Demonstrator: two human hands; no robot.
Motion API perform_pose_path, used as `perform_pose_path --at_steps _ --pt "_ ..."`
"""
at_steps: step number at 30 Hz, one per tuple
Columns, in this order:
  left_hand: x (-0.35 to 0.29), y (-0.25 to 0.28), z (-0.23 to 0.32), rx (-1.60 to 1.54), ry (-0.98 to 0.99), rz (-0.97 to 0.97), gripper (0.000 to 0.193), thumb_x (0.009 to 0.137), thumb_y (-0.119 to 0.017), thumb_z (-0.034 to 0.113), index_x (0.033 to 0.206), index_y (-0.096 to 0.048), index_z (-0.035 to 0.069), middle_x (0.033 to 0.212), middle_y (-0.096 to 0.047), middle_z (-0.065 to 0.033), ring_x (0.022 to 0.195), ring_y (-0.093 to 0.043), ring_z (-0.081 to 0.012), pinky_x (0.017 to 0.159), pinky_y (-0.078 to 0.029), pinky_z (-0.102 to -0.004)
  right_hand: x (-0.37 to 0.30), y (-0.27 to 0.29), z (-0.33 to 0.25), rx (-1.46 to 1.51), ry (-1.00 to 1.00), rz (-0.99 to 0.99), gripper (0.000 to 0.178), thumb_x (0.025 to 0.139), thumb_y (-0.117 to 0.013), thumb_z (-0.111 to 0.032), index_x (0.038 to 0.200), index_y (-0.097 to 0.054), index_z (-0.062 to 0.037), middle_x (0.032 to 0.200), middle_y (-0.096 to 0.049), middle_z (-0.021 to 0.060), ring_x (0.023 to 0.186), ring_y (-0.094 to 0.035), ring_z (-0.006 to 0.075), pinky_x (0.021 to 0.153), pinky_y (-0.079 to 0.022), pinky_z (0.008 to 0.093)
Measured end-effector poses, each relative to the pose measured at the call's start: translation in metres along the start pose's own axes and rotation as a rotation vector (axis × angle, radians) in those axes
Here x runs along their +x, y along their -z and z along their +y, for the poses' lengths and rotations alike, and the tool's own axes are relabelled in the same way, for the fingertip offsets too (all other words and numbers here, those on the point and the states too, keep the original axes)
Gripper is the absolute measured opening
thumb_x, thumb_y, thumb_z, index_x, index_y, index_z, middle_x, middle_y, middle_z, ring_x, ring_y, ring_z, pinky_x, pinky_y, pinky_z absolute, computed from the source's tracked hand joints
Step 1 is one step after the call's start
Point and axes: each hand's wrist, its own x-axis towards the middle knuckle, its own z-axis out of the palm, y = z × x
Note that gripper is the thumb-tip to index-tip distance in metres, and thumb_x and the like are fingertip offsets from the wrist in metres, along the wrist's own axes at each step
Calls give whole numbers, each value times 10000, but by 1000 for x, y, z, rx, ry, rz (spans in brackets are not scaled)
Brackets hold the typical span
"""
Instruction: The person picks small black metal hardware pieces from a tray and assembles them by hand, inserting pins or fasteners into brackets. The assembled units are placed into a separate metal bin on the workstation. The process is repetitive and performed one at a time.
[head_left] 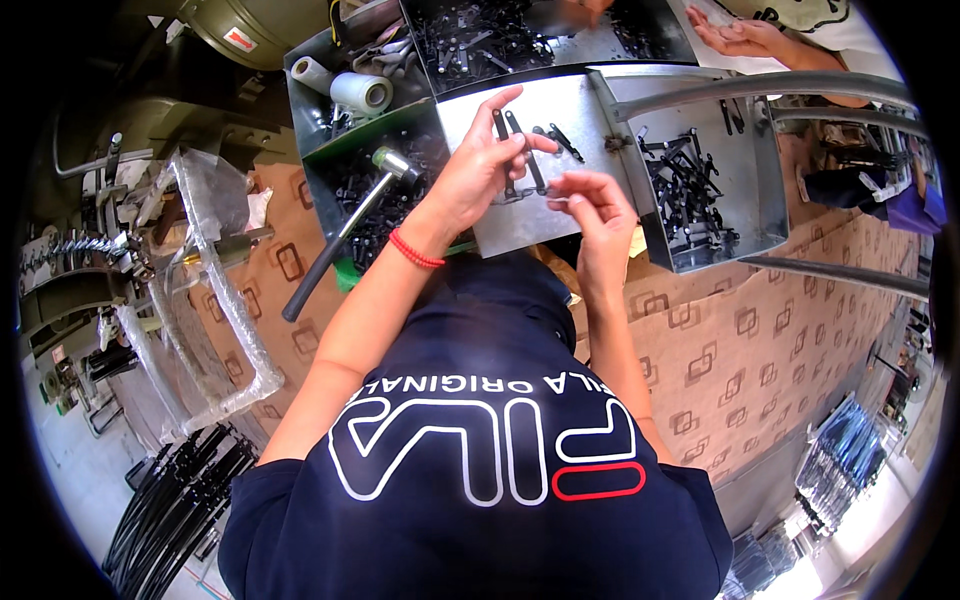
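Observation:
My left hand (478,170), with a red bead bracelet at its wrist, holds a pair of narrow black metal bars (526,150) upright between thumb and fingers. They stand side by side above a bare metal work plate (490,235). Close to the bars' lower ends is my right hand (600,215), its thumb and forefinger curled together in a pinch. What sits between those fingertips is too small to make out. A few more black bars (566,142) lie on the plate just beyond my hands.
A hammer (345,235) rests across a green-edged bin of black parts at left. Two white rolls (360,93) lie in the tray behind it. At right, a metal tray (755,215) holds loose black parts beside grey tube rails (770,88). Another person's hand (735,38) shows at far right.

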Motion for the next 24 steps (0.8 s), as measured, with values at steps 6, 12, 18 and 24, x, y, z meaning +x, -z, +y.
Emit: perform_pose_path --at_steps 6,12,18,24 --pt "-3 5 4 132 -18 87 362 863 -442 88 1211 -355 40 937 -585 -105 632 -399 -43 600 -362 -172 38 21 14 -409 165 235 209 752 -403 60 885 -563 38 777 -585 82 733 -556 142 688 -444 250" --pt "-6 21 2 372 -47 191 169 850 -405 84 968 -505 17 941 -612 -116 628 -388 -45 608 -357 -180 68 15 36 -1024 348 135 265 707 -502 4 970 -539 18 879 -544 164 843 -515 315 767 -412 364" --pt "-9 23 -7 197 67 325 187 858 -441 132 983 -498 4 727 -546 -17 523 -356 -54 509 -347 -201 71 3 43 -1128 316 44 280 704 -530 19 982 -539 -7 860 -523 150 833 -496 311 759 -396 372" --pt "-11 18 -2 356 107 249 198 816 -575 216 885 -543 33 650 -481 32 483 -361 -23 421 -275 -176 44 -12 19 -771 199 -168 129 720 -542 2 838 -590 19 741 -556 110 668 -548 215 609 -428 311"
